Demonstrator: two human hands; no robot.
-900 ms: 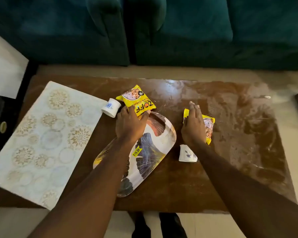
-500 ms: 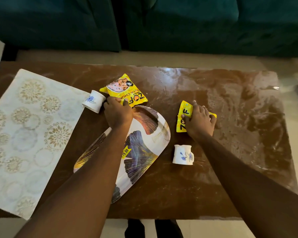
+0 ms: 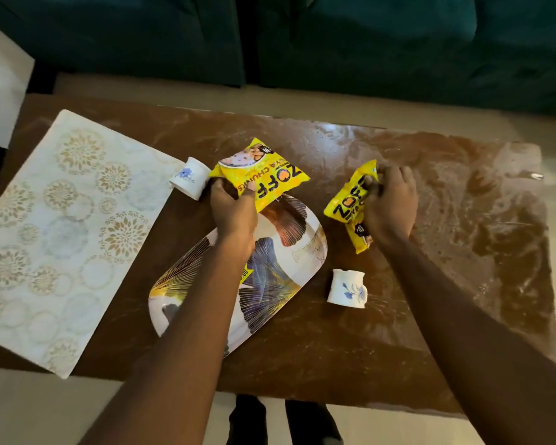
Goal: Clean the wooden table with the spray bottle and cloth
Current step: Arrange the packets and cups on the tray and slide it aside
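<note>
Your left hand (image 3: 233,208) grips a yellow snack packet (image 3: 264,175) by its near edge, fingers curled round it, at the middle of the brown wooden surface (image 3: 463,252). Your right hand (image 3: 390,203) clamps a second yellow packet (image 3: 347,210) just to the right. An oval patterned tray (image 3: 283,274) lies toward the near edge, under your left forearm. A white mug (image 3: 188,176) sits tilted beside the first packet; a second mug (image 3: 347,289) sits right of the tray. A pale mat (image 3: 61,232) covers the left end. Streaky smears mark the right half

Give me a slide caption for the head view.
Left hand grips one snack packet, right hand the other packet, at the smeared wooden table beside a patterned tray.
</note>
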